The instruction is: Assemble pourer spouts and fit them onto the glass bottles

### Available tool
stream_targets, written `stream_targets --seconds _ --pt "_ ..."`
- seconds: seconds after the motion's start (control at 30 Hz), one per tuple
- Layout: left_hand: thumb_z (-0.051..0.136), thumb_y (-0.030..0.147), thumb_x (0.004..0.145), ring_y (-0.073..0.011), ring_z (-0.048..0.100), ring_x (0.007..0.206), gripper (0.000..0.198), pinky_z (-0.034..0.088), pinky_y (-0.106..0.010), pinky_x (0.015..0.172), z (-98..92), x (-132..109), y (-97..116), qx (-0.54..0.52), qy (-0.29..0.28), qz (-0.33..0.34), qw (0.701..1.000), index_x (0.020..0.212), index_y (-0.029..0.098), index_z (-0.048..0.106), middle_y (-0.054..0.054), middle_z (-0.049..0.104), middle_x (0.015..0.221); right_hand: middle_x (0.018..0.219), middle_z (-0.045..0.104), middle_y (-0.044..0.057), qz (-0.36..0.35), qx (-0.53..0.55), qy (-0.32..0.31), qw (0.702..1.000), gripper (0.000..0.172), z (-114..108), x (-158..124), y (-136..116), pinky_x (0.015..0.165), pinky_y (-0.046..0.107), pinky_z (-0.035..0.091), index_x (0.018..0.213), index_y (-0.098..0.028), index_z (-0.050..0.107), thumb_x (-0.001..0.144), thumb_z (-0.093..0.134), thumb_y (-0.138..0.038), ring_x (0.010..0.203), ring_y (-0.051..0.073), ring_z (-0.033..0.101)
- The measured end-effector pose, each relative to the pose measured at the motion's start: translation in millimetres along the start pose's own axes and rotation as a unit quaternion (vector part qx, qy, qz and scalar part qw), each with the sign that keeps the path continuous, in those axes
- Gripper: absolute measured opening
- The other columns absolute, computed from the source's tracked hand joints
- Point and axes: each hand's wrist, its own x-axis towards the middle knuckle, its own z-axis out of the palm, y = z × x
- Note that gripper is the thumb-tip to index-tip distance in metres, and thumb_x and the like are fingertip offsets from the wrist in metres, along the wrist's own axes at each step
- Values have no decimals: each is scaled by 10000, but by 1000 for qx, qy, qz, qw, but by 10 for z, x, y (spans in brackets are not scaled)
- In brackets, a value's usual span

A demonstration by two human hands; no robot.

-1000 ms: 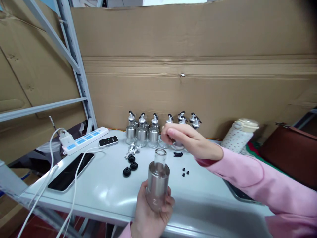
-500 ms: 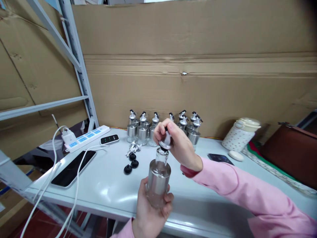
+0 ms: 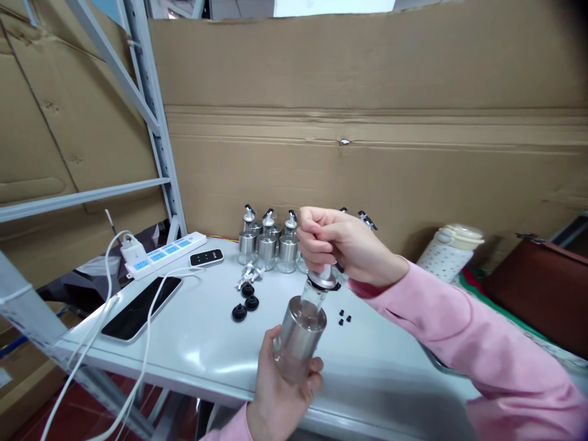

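Observation:
My left hand (image 3: pixel 280 392) grips a small glass bottle with a steel sleeve (image 3: pixel 299 334) by its base, tilted to the right above the table's front edge. My right hand (image 3: pixel 342 245) is closed over a steel pourer cap (image 3: pixel 324 280) sitting on the bottle's neck. Behind my hands, several finished bottles with pourer caps (image 3: pixel 269 242) stand in a group by the cardboard wall. Three black rubber stoppers (image 3: pixel 245 301) and some loose metal spouts (image 3: pixel 247 274) lie on the white table (image 3: pixel 197 349). A few tiny black parts (image 3: pixel 343 317) lie right of the bottle.
A phone (image 3: pixel 140 307) with a white cable lies at the table's left, beside a power strip (image 3: pixel 160 254) and a small black device (image 3: pixel 206 258). A dotted white flask (image 3: pixel 448 251) lies at the right. A metal shelf frame (image 3: pixel 151 116) stands at the left.
My right hand brought the cap from above the table onto the bottle's neck and now presses it on. The bottle has tilted to the right.

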Motion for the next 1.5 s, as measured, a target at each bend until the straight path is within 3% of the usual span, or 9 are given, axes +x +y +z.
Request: stream_targets --seconds 0.13,0.4,0.63,0.93,1.1,1.23,1.33,1.43,1.5 --pt "556 414 730 -146 469 549 359 284 -192 451 1 -5 15 -22 3 -15 1000 780 61 595 -76 577 650 419 217 -83 83 3 -47 995 191 -11 16 -85 310 118 154 563 -166 333 577 357 23 355 31 118" --pt "564 414 732 -166 490 602 362 310 -215 505 -28 -7 21 -31 -29 -47 998 815 64 608 -86 583 694 410 204 -93 144 -7 -84 986 165 -126 99 4 284 98 131 555 -167 335 525 360 -7 345 17 77" --pt "524 407 752 -177 488 591 311 314 -231 520 16 -10 21 -23 8 -41 999 802 110 600 -70 585 694 407 218 -95 207 -39 -127 969 160 -108 158 31 267 99 117 563 -175 328 507 359 -28 339 14 82" --pt "498 402 770 -167 495 630 360 334 -229 544 -8 -13 40 -35 -5 -54 998 802 59 604 -83 563 694 413 192 -98 120 -25 -34 992 154 -28 114 186 284 106 98 536 -182 305 457 343 -55 355 18 71" --pt "524 407 746 -171 498 657 382 359 -239 563 -56 -10 32 -51 -15 -47 997 830 41 593 -111 578 758 403 195 -87 94 -125 -28 987 135 125 202 215 322 130 88 518 -181 307 480 301 -51 360 30 102" --pt "545 399 731 -167 503 651 371 362 -236 563 -53 -3 42 -44 -15 -45 998 831 45 591 -109 581 762 447 275 -59 -14 -297 28 954 160 191 151 244 382 147 169 514 -166 314 519 277 -11 402 38 220" --pt "554 380 732 -166 508 626 315 352 -234 554 -20 2 45 -8 -2 -46 999 811 77 585 -75 570 695 505 320 -50 -54 -354 67 931 184 194 -15 241 434 166 231 575 -163 364 601 281 -1 452 50 266" --pt "546 372 746 -170 512 590 263 339 -246 540 16 6 31 29 17 -19 999 826 123 577 -48 569 657 618 437 -32 -75 -395 76 913 161 132 -205 186 507 194 322 772 -173 461 724 360 -57 534 72 365" --pt "544 374 750 -174 519 579 246 332 -254 533 37 6 20 34 26 8 999 852 152 571 -39 584 674 812 525 10 -77 -456 53 885 195 38 -306 123 594 222 385 939 -190 482 748 497 -153 676 103 458"
